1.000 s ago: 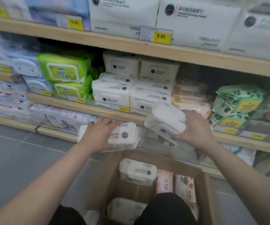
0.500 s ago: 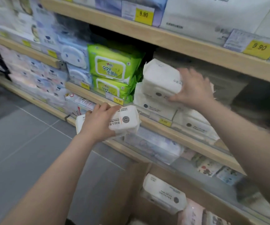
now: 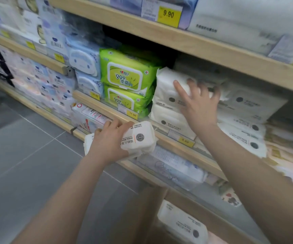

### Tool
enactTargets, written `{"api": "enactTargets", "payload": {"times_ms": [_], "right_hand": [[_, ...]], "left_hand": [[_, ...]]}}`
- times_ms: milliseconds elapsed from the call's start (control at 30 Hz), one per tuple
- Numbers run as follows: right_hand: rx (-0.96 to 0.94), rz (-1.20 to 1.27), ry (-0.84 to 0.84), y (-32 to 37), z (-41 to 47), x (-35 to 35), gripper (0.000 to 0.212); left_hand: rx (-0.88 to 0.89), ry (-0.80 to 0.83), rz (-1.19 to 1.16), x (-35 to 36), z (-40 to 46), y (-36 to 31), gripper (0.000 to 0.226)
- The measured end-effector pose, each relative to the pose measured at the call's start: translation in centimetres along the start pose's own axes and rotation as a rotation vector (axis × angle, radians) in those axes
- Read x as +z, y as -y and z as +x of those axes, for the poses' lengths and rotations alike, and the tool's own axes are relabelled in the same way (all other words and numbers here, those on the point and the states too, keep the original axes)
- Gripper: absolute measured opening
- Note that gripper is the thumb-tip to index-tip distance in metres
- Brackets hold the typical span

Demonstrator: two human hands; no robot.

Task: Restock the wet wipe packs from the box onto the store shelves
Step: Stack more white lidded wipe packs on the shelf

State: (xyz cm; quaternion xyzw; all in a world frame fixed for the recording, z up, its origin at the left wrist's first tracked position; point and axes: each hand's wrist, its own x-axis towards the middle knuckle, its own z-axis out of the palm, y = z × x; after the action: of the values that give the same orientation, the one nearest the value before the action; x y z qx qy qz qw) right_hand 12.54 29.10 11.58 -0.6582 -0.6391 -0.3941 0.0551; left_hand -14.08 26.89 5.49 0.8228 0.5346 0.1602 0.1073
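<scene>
My left hand (image 3: 110, 140) grips a white wet wipe pack (image 3: 140, 138) in front of the middle shelf's wooden edge (image 3: 170, 143). My right hand (image 3: 197, 104) lies with spread fingers on a second white pack (image 3: 167, 84), which rests on top of a stack of white packs (image 3: 170, 118) on that shelf, right of the green packs (image 3: 127, 76). The cardboard box (image 3: 157, 196) stands at the bottom, with another white pack (image 3: 182, 224) inside it.
More white packs (image 3: 248, 110) fill the shelf to the right. Blue and pastel packs (image 3: 84, 59) crowd the left shelves. A yellow 9.90 price tag (image 3: 168, 14) hangs on the upper shelf. Grey tiled floor (image 3: 24, 155) lies to the left.
My right hand has pushed its white pack onto the stack on the middle shelf and opened its fingers over it. My left hand still holds its pack in front of the shelf edge.
</scene>
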Motion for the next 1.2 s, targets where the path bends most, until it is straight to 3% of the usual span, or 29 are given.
{"api": "enactTargets", "payload": {"times_ms": [167, 567, 667, 733, 833, 900, 967, 1133, 1200], "right_hand": [[0.086, 0.047, 0.056, 0.4, 2.4, 1.7, 0.084], [0.038, 0.128, 0.137, -1.1, 4.6, 4.5, 0.084], [0.013, 0.347, 0.182, -0.8, 3.4, 1.8, 0.083], [-0.114, 0.651, 0.274, -0.2, 0.6, -0.4, 0.086], [-0.263, 1.01, 0.678, 1.0, -4.9, -3.8, 0.111], [-0.197, 1.158, 0.784, 1.7, -7.7, -5.2, 0.12], [-0.029, 1.324, 0.739, 2.3, -9.7, -6.0, 0.113], [0.389, 1.486, 0.552, 1.4, -13.1, -7.9, 0.068], [0.512, 1.516, 0.471, 0.2, -14.1, -8.7, 0.059]], "left_hand": [[-0.012, 0.018, 0.025, 0.5, 0.2, 0.2, 0.09], [-0.025, 0.016, 0.021, 0.6, 0.7, 0.8, 0.086], [0.015, 0.05, 0.024, 0.1, 0.5, 0.0, 0.09], [0.034, 0.088, -0.024, -0.3, 0.3, -0.5, 0.093], [0.079, 0.15, -0.164, -0.6, -0.2, -1.4, 0.095], [0.14, 0.189, -0.252, -1.0, -0.7, -2.6, 0.092], [0.187, 0.235, -0.32, -1.5, -1.3, -4.2, 0.088], [0.219, 0.348, -0.51, -1.5, -2.1, -6.8, 0.079], [0.213, 0.236, -0.494, -1.6, -2.0, -7.8, 0.083]]}}
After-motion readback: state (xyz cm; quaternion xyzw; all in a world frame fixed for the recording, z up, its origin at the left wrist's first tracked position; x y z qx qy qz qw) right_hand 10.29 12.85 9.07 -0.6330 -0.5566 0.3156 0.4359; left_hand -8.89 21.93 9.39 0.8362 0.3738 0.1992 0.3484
